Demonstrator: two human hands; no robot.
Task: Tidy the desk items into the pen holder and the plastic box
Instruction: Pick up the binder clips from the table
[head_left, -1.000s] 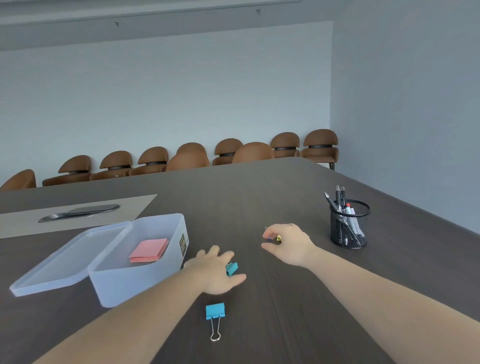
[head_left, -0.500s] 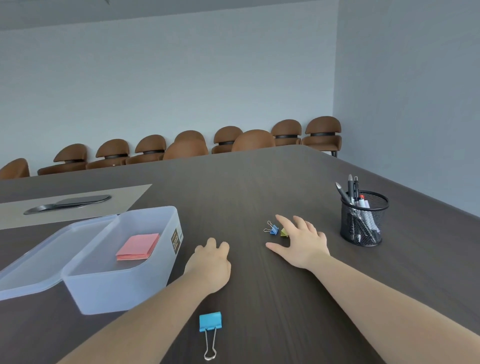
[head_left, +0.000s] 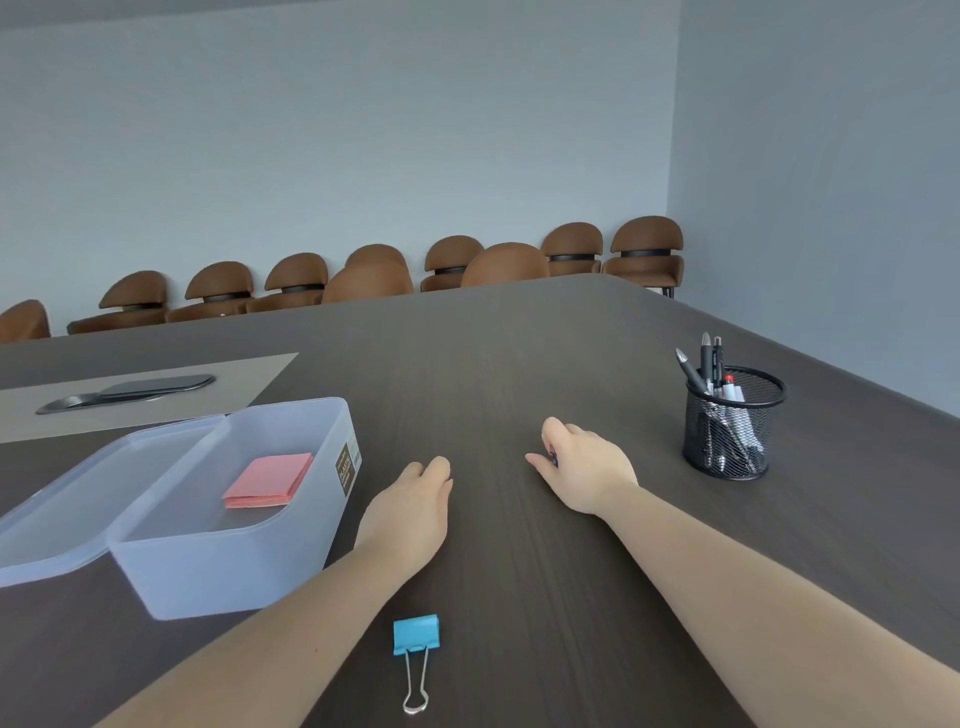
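My left hand (head_left: 410, 509) rests on the dark table beside the clear plastic box (head_left: 218, 571), fingers curled shut; the teal binder clip it covered earlier is hidden inside. My right hand (head_left: 587, 467) lies further right, its fingers closed over small binder clips, with a dark blue bit (head_left: 554, 458) showing at the thumb. A larger blue binder clip (head_left: 415, 634) lies loose on the table near my left forearm. The box holds a pink pad of notes (head_left: 267, 480). The black mesh pen holder (head_left: 732, 431), with several pens, stands right of my right hand.
The box's lid (head_left: 78, 499) lies open to its left. A beige mat with a dark flat panel (head_left: 130, 392) sits at the back left. Brown chairs (head_left: 374, 275) line the far table edge and wall.
My right hand went from flat beside the small blue and yellow clips to closed over them. My left hand stayed curled over the teal clip. The camera tilted a little.
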